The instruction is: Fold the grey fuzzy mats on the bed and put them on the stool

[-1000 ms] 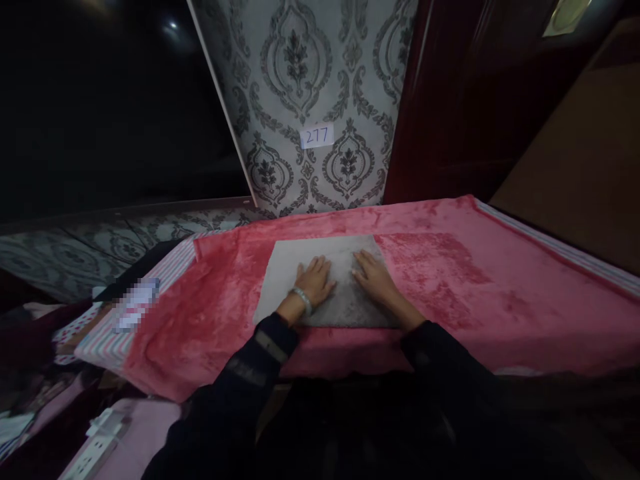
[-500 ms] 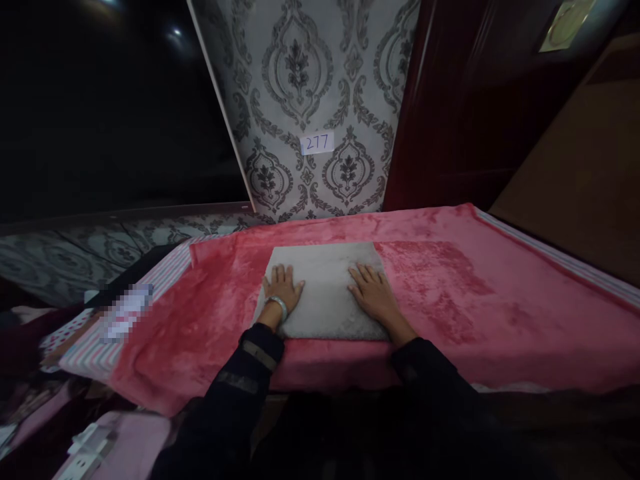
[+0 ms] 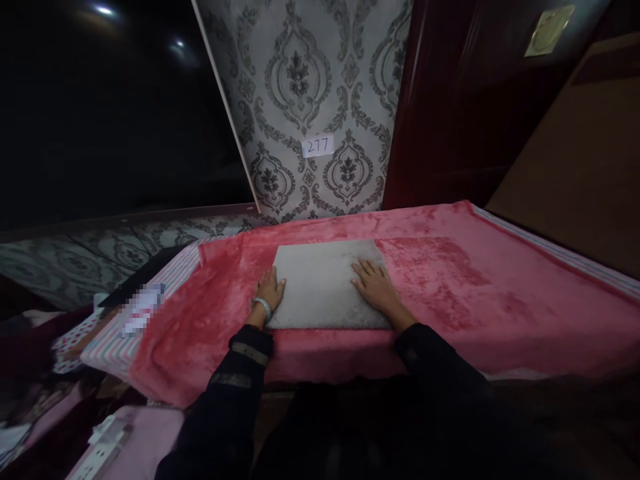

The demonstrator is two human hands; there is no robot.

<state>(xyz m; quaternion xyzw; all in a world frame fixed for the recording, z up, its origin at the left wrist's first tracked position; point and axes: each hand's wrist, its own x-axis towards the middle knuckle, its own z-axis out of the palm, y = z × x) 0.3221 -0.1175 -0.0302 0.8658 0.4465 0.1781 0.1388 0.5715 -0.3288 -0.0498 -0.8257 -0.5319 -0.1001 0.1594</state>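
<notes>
A grey, short-piled rectangular mat or folded cloth [image 3: 320, 287] lies flat on a plush pink blanket [image 3: 525, 313]; which of the two it is, I cannot tell. On its left edge rests my left hand [image 3: 269, 292], palm down, fingers pointing away from me, a bracelet at the wrist. My right hand [image 3: 377, 288] lies flat near the right edge, fingers spread. Both palms touch the grey piece, and neither hand grips it. The blanket pile around it shows darker red patches.
A large dark screen [image 3: 120, 113] fills the upper left. Patterned wallpaper bears a paper label [image 3: 318, 145] reading 277. A power strip [image 3: 100, 453] sits low at the left, near a blurred-out item [image 3: 143, 310]. A brown panel [image 3: 580, 160] stands at the right.
My left hand has slid left, from on top of the grey piece to its left edge. My right hand stays near the right edge. The view has shifted slightly.
</notes>
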